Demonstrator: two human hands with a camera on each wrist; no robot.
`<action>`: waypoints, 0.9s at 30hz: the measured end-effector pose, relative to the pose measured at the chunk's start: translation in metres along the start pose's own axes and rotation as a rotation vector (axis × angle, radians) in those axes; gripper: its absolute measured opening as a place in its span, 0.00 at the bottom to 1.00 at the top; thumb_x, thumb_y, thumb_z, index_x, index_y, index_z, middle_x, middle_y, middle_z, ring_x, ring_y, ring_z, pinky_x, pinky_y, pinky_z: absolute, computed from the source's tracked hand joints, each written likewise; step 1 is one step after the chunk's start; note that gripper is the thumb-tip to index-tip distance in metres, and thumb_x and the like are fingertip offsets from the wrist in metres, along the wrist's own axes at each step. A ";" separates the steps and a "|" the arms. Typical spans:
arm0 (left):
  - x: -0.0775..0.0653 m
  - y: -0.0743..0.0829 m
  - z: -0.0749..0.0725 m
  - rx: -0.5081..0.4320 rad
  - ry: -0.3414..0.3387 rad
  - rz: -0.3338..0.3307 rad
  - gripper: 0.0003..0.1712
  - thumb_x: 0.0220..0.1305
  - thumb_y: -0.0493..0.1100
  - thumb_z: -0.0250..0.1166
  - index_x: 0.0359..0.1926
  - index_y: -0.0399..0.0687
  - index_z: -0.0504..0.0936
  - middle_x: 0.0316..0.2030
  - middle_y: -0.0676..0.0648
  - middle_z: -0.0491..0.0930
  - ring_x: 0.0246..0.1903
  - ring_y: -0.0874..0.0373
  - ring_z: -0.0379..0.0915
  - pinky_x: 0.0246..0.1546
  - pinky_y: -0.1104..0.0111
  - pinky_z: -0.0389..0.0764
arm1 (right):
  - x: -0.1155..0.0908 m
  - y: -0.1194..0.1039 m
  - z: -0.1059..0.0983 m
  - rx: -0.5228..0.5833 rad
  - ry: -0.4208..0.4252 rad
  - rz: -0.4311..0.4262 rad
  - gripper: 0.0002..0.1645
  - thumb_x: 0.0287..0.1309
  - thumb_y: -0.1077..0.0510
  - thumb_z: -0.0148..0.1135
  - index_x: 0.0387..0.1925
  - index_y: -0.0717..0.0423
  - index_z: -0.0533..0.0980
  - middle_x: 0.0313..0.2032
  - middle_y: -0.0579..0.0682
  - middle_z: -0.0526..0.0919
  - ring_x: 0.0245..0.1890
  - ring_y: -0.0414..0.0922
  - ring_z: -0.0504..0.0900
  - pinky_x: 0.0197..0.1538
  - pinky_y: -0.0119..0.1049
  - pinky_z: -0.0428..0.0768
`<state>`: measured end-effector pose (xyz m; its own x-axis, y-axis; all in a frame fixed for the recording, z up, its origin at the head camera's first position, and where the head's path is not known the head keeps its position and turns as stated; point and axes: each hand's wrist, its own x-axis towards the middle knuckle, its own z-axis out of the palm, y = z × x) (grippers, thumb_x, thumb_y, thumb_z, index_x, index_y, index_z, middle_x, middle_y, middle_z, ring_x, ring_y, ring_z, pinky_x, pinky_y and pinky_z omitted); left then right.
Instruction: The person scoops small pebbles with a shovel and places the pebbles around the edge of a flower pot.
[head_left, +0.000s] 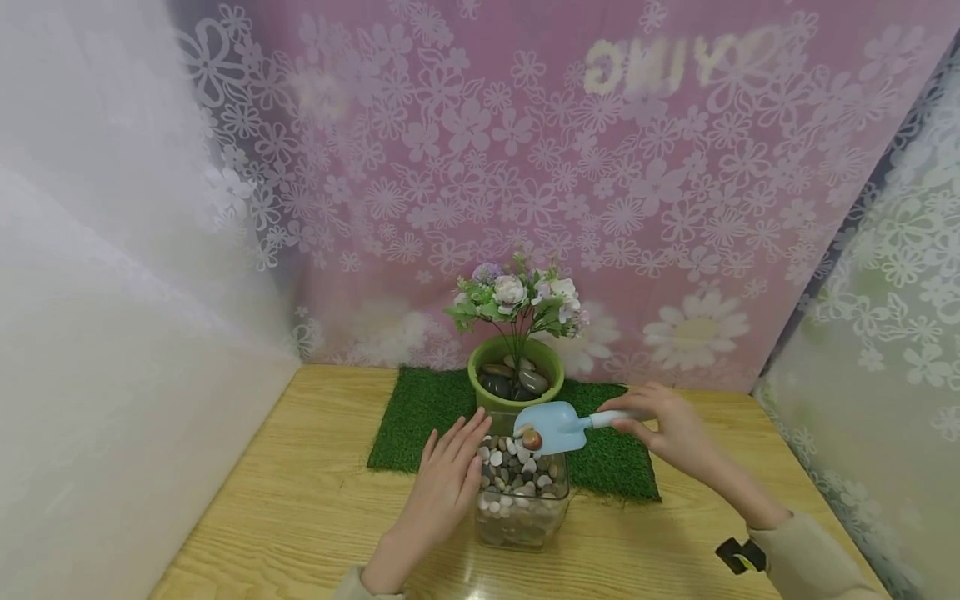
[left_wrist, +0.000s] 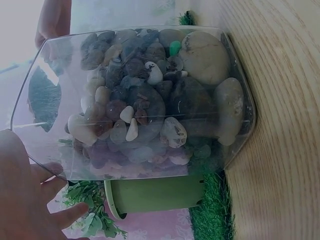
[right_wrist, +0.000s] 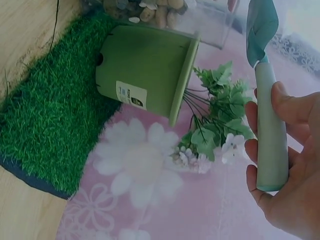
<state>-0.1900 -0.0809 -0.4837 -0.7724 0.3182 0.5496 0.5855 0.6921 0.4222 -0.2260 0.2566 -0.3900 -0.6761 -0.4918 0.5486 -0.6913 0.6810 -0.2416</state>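
Observation:
My right hand (head_left: pixel 671 429) grips the pale handle of a small light-blue shovel (head_left: pixel 561 423), fingers and thumb around it in the right wrist view. A reddish-brown pebble (head_left: pixel 532 439) and a paler one lie at the tip of its blade, above a clear square container (head_left: pixel 517 533). Inside the container are many pebbles (head_left: pixel 516 467), white, grey and brown, with larger stones (left_wrist: pixel 205 57) showing through the wall. My left hand (head_left: pixel 442 487) has its fingers extended along the container's left side, fingertips near the rim.
Behind the container stands a green flowerpot (right_wrist: pixel 145 67) with large dark stones (head_left: pixel 497 385) and artificial flowers (head_left: pixel 510 292). Green artificial turf (head_left: pixel 420 417) lies beneath it on the wooden table (head_left: pixel 315 483). A pink flowered curtain (head_left: pixel 450 183) hangs at the back.

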 end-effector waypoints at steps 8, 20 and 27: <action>0.000 0.000 0.001 0.006 0.001 -0.004 0.31 0.76 0.42 0.53 0.77 0.53 0.63 0.77 0.53 0.60 0.74 0.47 0.58 0.69 0.34 0.55 | 0.000 0.008 -0.010 -0.067 0.059 0.048 0.18 0.50 0.62 0.75 0.46 0.49 0.87 0.45 0.53 0.89 0.45 0.57 0.84 0.44 0.59 0.81; -0.001 -0.001 0.001 0.029 0.008 0.014 0.31 0.75 0.41 0.53 0.77 0.54 0.64 0.76 0.54 0.60 0.74 0.46 0.58 0.68 0.34 0.56 | 0.008 0.015 -0.016 -0.118 0.059 0.172 0.14 0.57 0.61 0.73 0.46 0.54 0.87 0.43 0.56 0.89 0.39 0.57 0.84 0.36 0.54 0.80; 0.000 0.000 0.000 0.022 0.006 0.007 0.32 0.76 0.42 0.53 0.78 0.56 0.62 0.76 0.54 0.60 0.74 0.46 0.58 0.69 0.34 0.55 | 0.010 0.023 -0.013 -0.123 0.063 0.180 0.13 0.59 0.61 0.71 0.47 0.54 0.86 0.44 0.58 0.88 0.44 0.61 0.82 0.42 0.61 0.78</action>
<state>-0.1899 -0.0809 -0.4843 -0.7668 0.3192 0.5569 0.5853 0.7038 0.4027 -0.2455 0.2751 -0.3795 -0.7659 -0.3242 0.5552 -0.5222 0.8175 -0.2430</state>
